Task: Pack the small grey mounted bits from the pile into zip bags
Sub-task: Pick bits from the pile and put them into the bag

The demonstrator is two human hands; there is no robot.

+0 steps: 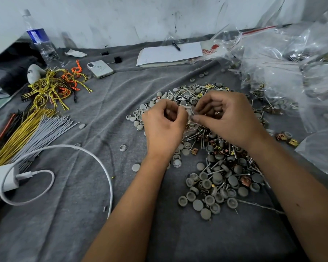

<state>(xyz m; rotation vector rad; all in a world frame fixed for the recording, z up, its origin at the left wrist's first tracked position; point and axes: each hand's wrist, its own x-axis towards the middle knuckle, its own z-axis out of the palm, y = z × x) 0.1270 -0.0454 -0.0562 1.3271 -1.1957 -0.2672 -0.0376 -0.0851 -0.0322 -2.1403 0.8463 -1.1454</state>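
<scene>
Both hands meet over the pile, fingers curled in. The left hand (164,127) and right hand (225,118) pinch a small clear zip bag (190,114) between them, thumb and forefinger of each at its edge. The bag is mostly hidden by the fingers, so I cannot tell if its mouth is open or being sealed. Something pale and a bit of metal shank show at the pinch, likely bits already inside; the count is unreadable.

Judgement: the step is loading or closing one bag. To do it well, keep the mouth pulled taut between the two pinches, hold the bag upright so shanks don't poke through the film, and press the zip from one end across.

Directly under and around the grip lies the pile of grey mounted bits (212,178): round grey caps on thin metal shanks, mixed with brass-coloured square clips (194,151). It spreads toward the person, below the wrists, and beyond the knuckles too. Pick only grey ones; the clips are tangled in, so sort carefully.

Right of the grip sits a heap of clear bags (292,59), some of them filled. Left of it, well apart, are bundled yellow and grey ties (36,127), a white charging cable (68,148), a phone (100,69) and a water bottle (40,40). Beyond the grip is a notepad (169,53). All of it rests on a grey cloth (83,214).
</scene>
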